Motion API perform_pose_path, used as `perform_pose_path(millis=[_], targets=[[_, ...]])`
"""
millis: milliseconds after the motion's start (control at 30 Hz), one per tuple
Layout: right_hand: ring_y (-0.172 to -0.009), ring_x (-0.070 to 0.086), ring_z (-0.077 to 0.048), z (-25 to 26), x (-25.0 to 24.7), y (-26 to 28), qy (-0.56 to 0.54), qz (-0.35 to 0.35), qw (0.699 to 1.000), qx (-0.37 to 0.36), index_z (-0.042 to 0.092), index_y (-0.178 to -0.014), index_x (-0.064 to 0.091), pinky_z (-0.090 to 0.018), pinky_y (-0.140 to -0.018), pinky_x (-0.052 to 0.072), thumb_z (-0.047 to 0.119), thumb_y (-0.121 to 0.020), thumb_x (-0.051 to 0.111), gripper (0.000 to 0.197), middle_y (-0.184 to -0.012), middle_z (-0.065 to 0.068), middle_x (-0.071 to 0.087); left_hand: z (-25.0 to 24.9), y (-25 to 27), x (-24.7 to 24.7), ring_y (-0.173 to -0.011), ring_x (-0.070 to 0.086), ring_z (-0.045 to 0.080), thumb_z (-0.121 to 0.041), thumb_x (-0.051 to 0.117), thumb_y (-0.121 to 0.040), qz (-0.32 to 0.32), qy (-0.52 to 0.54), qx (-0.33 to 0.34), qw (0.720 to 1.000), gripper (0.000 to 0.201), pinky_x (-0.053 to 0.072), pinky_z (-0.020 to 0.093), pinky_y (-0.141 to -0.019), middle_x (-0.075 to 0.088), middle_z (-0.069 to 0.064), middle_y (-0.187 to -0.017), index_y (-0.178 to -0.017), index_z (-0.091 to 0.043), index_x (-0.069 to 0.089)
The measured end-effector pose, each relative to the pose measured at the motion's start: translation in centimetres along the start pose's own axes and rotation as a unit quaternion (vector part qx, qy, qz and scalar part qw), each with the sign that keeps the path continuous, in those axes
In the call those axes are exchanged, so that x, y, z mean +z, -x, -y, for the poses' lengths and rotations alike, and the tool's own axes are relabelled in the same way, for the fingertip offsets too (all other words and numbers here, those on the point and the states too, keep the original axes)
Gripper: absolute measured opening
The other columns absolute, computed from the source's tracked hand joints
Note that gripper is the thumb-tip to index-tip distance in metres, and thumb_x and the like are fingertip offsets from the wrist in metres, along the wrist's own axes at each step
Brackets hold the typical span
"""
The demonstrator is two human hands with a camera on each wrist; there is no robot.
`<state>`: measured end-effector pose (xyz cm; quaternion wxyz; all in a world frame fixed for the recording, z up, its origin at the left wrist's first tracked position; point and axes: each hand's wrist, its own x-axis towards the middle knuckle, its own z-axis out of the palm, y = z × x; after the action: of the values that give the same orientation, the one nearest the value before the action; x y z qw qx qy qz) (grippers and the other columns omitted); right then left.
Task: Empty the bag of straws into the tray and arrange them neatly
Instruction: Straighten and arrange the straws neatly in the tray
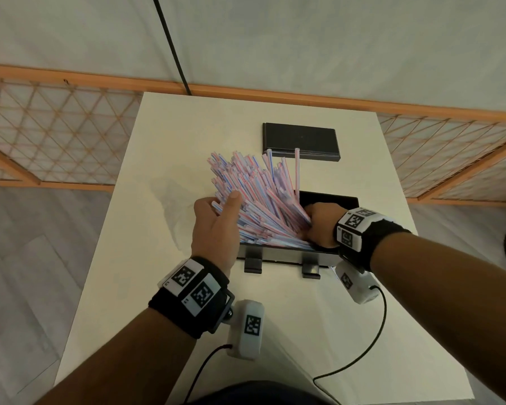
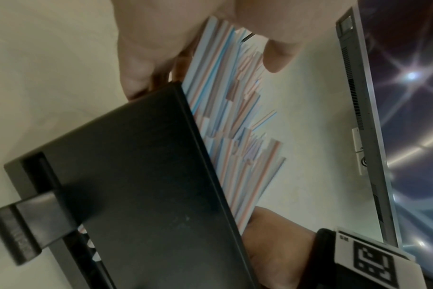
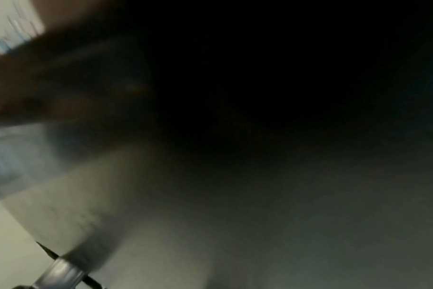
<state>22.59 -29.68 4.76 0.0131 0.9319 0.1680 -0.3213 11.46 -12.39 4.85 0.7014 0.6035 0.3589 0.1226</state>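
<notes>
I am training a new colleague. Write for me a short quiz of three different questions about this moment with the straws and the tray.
1. True or false: the straws lie flat and parallel in the black tray.
2. Which hand is at the lower ends of the straws, inside the tray? A) left hand B) right hand
3. Fill in: beyond the tray on the white table lies a flat ____ lid.

Key: 1 false, they fan out leaning left; 2 B; 3 black.

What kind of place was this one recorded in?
Likely an indoor room set up for recording: a plain white table, wood-look floor, a lattice screen along the wall, and a monitor nearby.
</notes>
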Motion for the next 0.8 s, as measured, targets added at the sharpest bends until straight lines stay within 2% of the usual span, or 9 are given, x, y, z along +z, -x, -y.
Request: perform_pose_path(millis=[100,200,300,367,433,567,700,767,800], targets=[[-0.102,0.063,-0.030,0.1,-1.0,0.6,-0.011,-0.025,0.999,-0.018,0.019,-0.112,0.064,-0.032,-0.088,0.049,0.038,-0.087,0.065,0.032,-0.111,-0.007,0.068,0.0,-0.2,0.0,-0.068,0.042,0.011,-0.041,0.059,-0.099,0.003,0.004,-0.006,1.000,0.026,0.036,0.030,-0.072,0.043,-0.006,-0.076,-0.099,-0.018,0.047],[-0.101,0.060,-0.031,0.7,-2.8,1.9,-0.016,-0.057,0.996,-0.064,0.023,-0.107,0.063,-0.027,-0.080,0.040,0.036,-0.090,0.062,0.022,-0.108,-0.006,0.067,-0.1,-0.2,0.0,-0.070,0.045,0.011,-0.040,0.058,-0.099,0.008,0.007,-0.011,1.000,0.022,0.038,0.030,-0.075,0.047,-0.006,-0.079,-0.098,-0.020,0.048],[-0.089,0.057,-0.027,1.7,-4.7,3.3,-0.031,-0.088,0.991,-0.099,0.029,-0.091,0.057,-0.027,-0.076,0.037,0.033,-0.092,0.060,0.005,-0.087,0.002,0.059,0.0,-0.3,0.0,-0.074,0.048,0.010,-0.040,0.058,-0.099,0.016,0.013,-0.012,1.000,0.018,0.040,0.030,-0.078,0.051,-0.006,-0.084,-0.097,-0.024,0.049],[-0.081,0.055,-0.024,2.3,-5.3,3.9,-0.028,-0.103,0.987,-0.123,0.031,-0.085,0.052,-0.028,-0.073,0.038,0.033,-0.093,0.057,0.010,-0.073,0.009,0.050,0.0,-0.3,0.0,-0.071,0.046,0.011,-0.039,0.059,-0.099,0.020,0.015,-0.009,1.000,0.019,0.041,0.030,-0.077,0.048,-0.005,-0.080,-0.095,-0.025,0.048],[-0.075,0.050,-0.023,2.6,-5.4,4.0,-0.013,-0.109,0.986,-0.129,0.028,-0.083,0.052,-0.027,-0.071,0.035,0.036,-0.093,0.057,0.014,-0.069,0.009,0.046,0.1,-0.4,0.0,-0.074,0.049,0.013,-0.042,0.061,-0.098,0.026,0.023,-0.009,0.999,0.021,0.043,0.032,-0.079,0.050,-0.005,-0.082,-0.094,-0.025,0.049],[-0.067,0.047,-0.024,2.2,-4.7,3.7,0.001,-0.117,0.987,-0.109,0.025,-0.062,0.040,-0.028,-0.065,0.033,0.043,-0.091,0.058,0.038,-0.062,0.008,0.044,0.2,-0.3,-0.1,-0.078,0.050,0.012,-0.046,0.063,-0.096,0.030,0.026,-0.012,0.999,0.024,0.043,0.033,-0.082,0.051,-0.005,-0.085,-0.096,-0.026,0.049],[-0.065,0.050,-0.021,1.8,-4.4,3.8,0.004,-0.110,0.989,-0.099,0.026,-0.062,0.042,-0.027,-0.065,0.036,0.045,-0.083,0.068,0.038,-0.063,0.009,0.048,-0.2,-0.3,-0.1,-0.086,0.056,0.018,-0.062,0.062,-0.073,0.029,0.026,-0.019,0.999,0.043,0.049,0.047,-0.095,0.057,-0.002,-0.089,-0.094,-0.026,0.051],[-0.065,0.053,-0.019,1.8,-4.4,3.8,0.022,-0.116,0.987,-0.113,0.025,-0.068,0.051,-0.026,-0.064,0.038,0.043,-0.081,0.068,0.028,-0.068,0.006,0.055,0.0,-0.3,-0.2,-0.085,0.055,0.017,-0.066,0.063,-0.069,0.031,0.030,-0.022,0.999,0.048,0.049,0.047,-0.095,0.057,-0.002,-0.088,-0.094,-0.026,0.051],[-0.066,0.054,-0.019,1.7,-4.4,3.8,0.019,-0.120,0.986,-0.116,0.025,-0.076,0.058,-0.026,-0.064,0.040,0.039,-0.080,0.067,0.017,-0.074,0.004,0.061,0.0,-0.4,-0.2,-0.084,0.055,0.017,-0.064,0.065,-0.072,0.031,0.034,-0.023,0.999,0.046,0.049,0.046,-0.093,0.057,-0.003,-0.088,-0.094,-0.026,0.051]])
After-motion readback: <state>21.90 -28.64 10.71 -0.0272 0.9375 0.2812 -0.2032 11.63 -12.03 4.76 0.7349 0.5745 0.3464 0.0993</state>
